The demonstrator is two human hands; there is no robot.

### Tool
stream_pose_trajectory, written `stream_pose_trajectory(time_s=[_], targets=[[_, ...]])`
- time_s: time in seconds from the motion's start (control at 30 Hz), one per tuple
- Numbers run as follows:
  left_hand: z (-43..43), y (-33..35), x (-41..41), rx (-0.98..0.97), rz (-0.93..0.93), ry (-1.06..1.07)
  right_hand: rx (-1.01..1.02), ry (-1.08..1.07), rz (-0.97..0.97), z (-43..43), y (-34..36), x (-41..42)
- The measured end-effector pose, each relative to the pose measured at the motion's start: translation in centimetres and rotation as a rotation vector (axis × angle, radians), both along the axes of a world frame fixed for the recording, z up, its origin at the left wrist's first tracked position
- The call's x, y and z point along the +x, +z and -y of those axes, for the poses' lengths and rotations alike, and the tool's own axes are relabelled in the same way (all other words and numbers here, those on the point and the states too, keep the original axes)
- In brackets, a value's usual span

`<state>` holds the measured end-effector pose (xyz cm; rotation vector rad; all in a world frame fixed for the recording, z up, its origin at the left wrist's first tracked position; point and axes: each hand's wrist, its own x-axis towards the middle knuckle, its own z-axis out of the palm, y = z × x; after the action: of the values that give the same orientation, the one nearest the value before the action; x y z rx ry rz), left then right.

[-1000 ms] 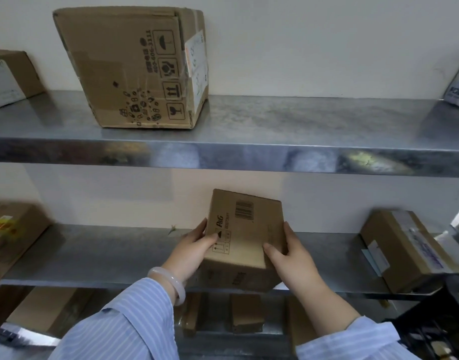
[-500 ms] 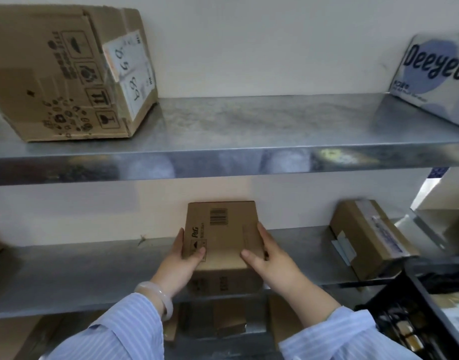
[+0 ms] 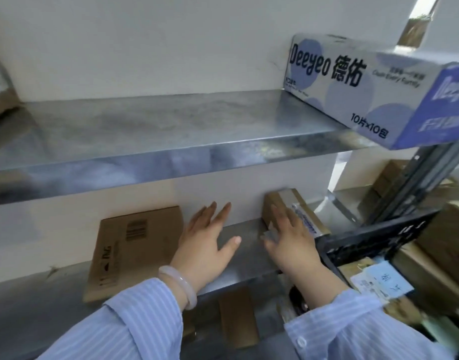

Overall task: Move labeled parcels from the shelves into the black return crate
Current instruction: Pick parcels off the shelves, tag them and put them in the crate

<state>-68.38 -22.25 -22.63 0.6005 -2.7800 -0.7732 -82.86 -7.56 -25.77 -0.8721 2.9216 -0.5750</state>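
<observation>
A flat brown P&G box (image 3: 135, 248) with a barcode lies on the middle metal shelf (image 3: 245, 236), with no hand on it. My left hand (image 3: 206, 242) hovers just right of it, fingers straight and spread. My right hand (image 3: 288, 237) reaches onto a small brown taped parcel (image 3: 292, 203) at the shelf's right end, fingers laid over its near side. The black return crate (image 3: 366, 241) stands at the right, its rim beside my right wrist, with labelled parcels (image 3: 379, 281) inside.
A blue and white Deeyeo carton (image 3: 366, 84) overhangs the right end of the upper shelf (image 3: 171, 128). A brown box corner (image 3: 0, 84) shows at the upper left. More boxes (image 3: 237, 315) stand below the middle shelf, and a metal upright (image 3: 415, 175) rises at the right.
Both hands have let go of the P&G box, which now lies flat on the shelf. They moved right, the right hand onto the small taped parcel. The view swung right.
</observation>
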Motion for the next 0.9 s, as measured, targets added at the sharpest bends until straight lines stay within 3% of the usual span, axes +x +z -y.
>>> stream_pose_trajectory(time_s=[0.1, 0.37, 0.47, 0.73, 0.9], targets=[[-1.9, -1.4, -1.8, 0.064, 0.045, -0.082, 0.093, -0.091, -0.087, -1.4, 0.0, -3.2], [-2.8, -3.8, -3.1, 0.196, 0.131, -0.108, 0.354, -0.17, 0.064, -2.2, -1.2, -7.6], [-2.5, -4.2, -3.3, 0.231, 0.149, -0.095, 0.382, -0.175, -0.005, -2.2, -2.2, -7.4], [-2.6, -5.3, -3.9, 0.342, 0.216, -0.053, 0.151, -0.139, -0.057, -1.6, -1.8, -5.3], [-2.3, -4.8, -4.1, 0.408, 0.182, -0.026, -0.055, -0.143, 0.085, -1.6, -0.3, -3.2]])
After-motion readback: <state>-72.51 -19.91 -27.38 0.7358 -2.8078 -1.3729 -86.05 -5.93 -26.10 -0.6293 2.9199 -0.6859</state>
